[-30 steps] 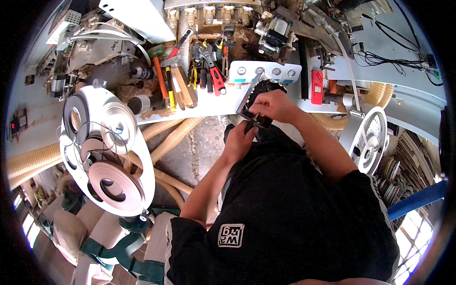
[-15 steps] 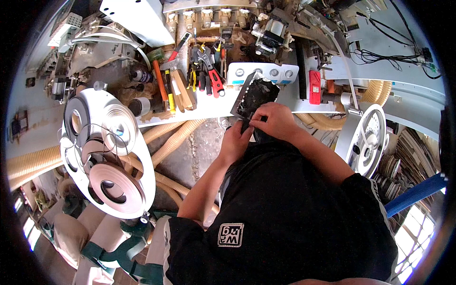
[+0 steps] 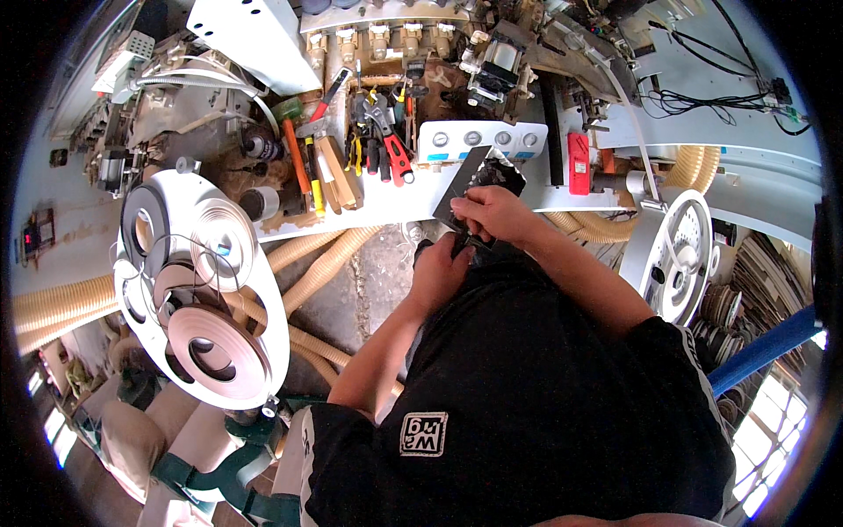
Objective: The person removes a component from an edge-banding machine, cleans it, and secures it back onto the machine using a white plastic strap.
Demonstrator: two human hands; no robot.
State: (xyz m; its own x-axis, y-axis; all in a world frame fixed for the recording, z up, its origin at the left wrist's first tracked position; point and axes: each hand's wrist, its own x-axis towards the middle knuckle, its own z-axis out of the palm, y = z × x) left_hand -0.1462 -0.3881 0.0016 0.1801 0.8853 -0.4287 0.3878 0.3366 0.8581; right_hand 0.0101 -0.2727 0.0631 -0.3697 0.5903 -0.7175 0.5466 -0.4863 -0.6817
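A black, box-like piece (image 3: 472, 169) with a ragged, white-flecked rim and a dark, lumpy inside is tilted in front of me, over the bench's near edge. At its near end my left hand (image 3: 439, 270) is closed, with a dark narrow part showing between thumb and fingers. My right hand (image 3: 496, 213) lies across the near half of the piece, its fingers bent and drawn together against the dark side. Whatever those fingertips pinch is too small and dark to make out. Part of the box is hidden behind this hand.
Pliers with red handles (image 3: 397, 156), a hammer (image 3: 297, 158) and other hand tools lie on the bench (image 3: 369, 198). A gauge panel (image 3: 481, 140) stands just beyond the box. Reels of edge tape (image 3: 215, 351) are at left, a white wheel (image 3: 685, 259) at right, ribbed hoses (image 3: 325, 263) below.
The black box has turned, so more of its smooth side and less of its lumpy inside shows. My right hand has shifted left and down over it; my left hand has moved slightly lower.
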